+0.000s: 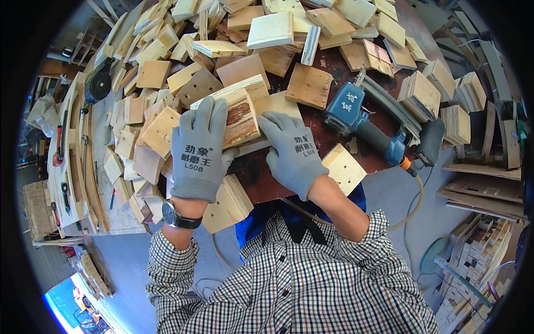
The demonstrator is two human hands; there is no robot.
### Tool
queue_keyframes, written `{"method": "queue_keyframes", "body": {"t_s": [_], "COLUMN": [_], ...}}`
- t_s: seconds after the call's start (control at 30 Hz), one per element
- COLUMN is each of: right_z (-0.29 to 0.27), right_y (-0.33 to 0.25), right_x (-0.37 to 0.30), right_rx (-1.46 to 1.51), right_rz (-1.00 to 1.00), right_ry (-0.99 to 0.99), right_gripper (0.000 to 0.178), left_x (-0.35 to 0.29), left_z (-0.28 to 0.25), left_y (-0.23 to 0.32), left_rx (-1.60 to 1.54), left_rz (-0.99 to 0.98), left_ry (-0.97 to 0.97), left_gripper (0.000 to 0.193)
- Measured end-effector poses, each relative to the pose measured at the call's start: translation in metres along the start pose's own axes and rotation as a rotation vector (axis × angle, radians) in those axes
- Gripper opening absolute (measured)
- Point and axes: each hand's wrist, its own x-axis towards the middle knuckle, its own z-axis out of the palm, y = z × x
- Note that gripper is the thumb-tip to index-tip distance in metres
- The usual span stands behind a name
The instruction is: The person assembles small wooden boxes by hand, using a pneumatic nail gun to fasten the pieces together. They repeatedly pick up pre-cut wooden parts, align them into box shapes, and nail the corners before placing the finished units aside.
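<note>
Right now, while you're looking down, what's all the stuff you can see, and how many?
Blocks: too many to count, mostly tan, heaped on the table
Brown-faced block: one, between the gloves
Nail gun: one, blue and black, right of the hands
Hose: one, yellowish, at the gun
Table: one, dark red, under blocks
Red-handled tools: at least two, far left
Watch: one, black, left wrist
Left hand: one, grey-gloved, on the brown-faced block
Right hand: one, grey-gloved, at its right edge

Left grip holds wood block; right grip touches it; nail gun nearby.
</note>
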Motion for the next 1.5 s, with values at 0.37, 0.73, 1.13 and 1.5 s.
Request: {"method": "queue_keyframes", "body": {"t_s": [0.37, 0.73, 1.13, 1.5], "right_z": [-0.001, -0.006, -0.040, -0.035], "right_y": [0.006, 0.008, -0.017, -0.006], "right_x": [0.000, 0.003, 0.038, 0.076], "right_rx": [0.154, 0.206, 0.817, 0.775], "right_rz": [0.022, 0.053, 0.524, 0.463], "right_ry": [0.069, 0.052, -0.214, -0.309], "right_gripper": [0.054, 0.047, 0.047, 0.080], "left_x": [0.002, 0.012, 0.000, -0.002], "left_z": [0.004, -0.007, -0.007, 0.003], "left_y": [-0.009, -0.008, -0.011, -0.028], "left_rx": [-0.039, -0.054, 0.032, -0.152], "left_rz": [0.058, 0.038, 0.043, 0.058], "left_ry": [0.054, -0.034, -0.012, 0.072], "left_gripper": [0.094, 0.093, 0.091, 0.095]}}
